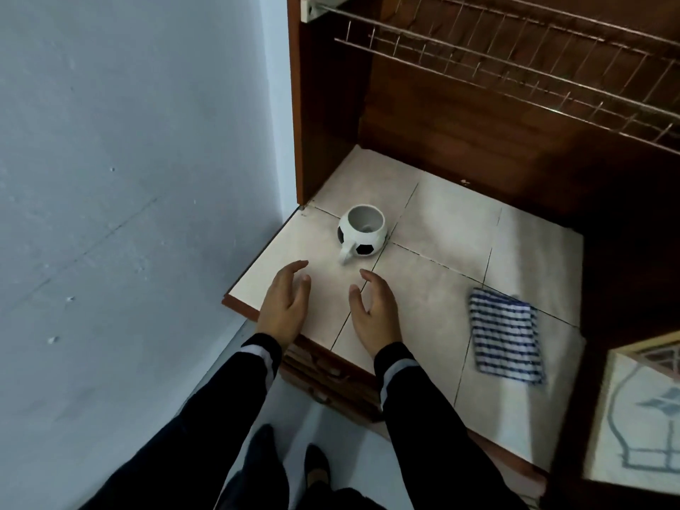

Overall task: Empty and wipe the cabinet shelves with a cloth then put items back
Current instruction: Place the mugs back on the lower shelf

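Tiled worktop (pixel 452 215) set in brown cabinet (pixel 331 104), wire rack (pixel 515 57) overhead. Football-patterned mug (pixel 362 230) upright on tiles, handle toward hands. Just before mug, left hand (pixel 285 307) and right hand (pixel 377 314) apart, fingers loosely spread, grasping nothing. Blue-striped cloth (pixel 506 336) lying flat, well right of mug.

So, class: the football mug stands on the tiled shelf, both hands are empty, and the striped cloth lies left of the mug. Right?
No: the head view shows the striped cloth lying right of the football mug, not left. The rest holds.
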Tool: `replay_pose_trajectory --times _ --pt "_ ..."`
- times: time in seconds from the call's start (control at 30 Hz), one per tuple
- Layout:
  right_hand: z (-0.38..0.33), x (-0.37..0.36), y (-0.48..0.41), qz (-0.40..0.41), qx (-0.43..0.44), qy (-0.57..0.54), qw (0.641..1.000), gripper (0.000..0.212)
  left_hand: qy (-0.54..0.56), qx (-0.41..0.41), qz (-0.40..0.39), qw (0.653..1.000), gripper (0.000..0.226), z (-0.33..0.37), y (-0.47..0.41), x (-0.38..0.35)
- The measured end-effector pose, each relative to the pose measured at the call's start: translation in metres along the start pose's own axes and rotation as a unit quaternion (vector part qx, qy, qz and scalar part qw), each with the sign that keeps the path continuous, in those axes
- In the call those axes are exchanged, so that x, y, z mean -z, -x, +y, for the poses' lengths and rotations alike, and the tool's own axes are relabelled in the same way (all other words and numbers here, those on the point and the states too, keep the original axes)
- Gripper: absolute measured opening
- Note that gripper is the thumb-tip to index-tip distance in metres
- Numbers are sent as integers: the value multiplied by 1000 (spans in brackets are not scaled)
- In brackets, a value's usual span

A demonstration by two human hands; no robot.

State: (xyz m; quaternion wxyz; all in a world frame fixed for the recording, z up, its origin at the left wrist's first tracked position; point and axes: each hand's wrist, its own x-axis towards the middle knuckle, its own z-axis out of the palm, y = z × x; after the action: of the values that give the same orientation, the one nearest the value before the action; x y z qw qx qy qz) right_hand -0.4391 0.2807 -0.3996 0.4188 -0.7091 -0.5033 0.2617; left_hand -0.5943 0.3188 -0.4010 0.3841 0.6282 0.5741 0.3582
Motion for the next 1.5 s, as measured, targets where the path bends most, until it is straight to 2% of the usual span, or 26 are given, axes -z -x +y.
replay_pose_trajectory --times 0.13,0.23,0.43,0.53,0.63,0.8,0.93,1.03,1.23,1.37,1.5 --pt "-9 -9 -23 34 -24 -12 999 33 -39 -36 -47 997 36 -7 -36 1" --pt "-17 -17 -32 77 -32 -31 996 26 -72 -63 -99 991 50 -10 -58 5" --pt "-26 -39 -46 132 -131 -91 978 18 -104 -125 -141 976 50 -14 -99 11" --pt "-29 -49 -50 152 -173 -128 965 21 -134 -157 -152 967 58 -20 -115 8" --pt "-34 -58 -55 184 -205 -179 945 24 -141 -167 -167 961 65 -23 -125 5" --pt "-49 -63 -57 184 -238 -270 915 24 -136 -164 -189 959 71 -29 -130 1" --pt "-51 -64 -59 177 -254 -291 905 24 -131 -172 -193 957 74 -35 -130 1" --pt "-52 -64 -62 205 -256 -313 891 24 -127 -173 -205 955 74 -35 -132 1" --pt "-41 -56 -56 268 -275 -274 882 43 -127 -171 -225 951 65 -36 -133 2" --pt "-35 -46 -44 272 -267 -251 890 42 -124 -160 -245 948 61 -34 -131 1" --pt "-28 -39 -24 282 -261 -253 888 40 -105 -185 -259 942 59 -32 -120 -6"
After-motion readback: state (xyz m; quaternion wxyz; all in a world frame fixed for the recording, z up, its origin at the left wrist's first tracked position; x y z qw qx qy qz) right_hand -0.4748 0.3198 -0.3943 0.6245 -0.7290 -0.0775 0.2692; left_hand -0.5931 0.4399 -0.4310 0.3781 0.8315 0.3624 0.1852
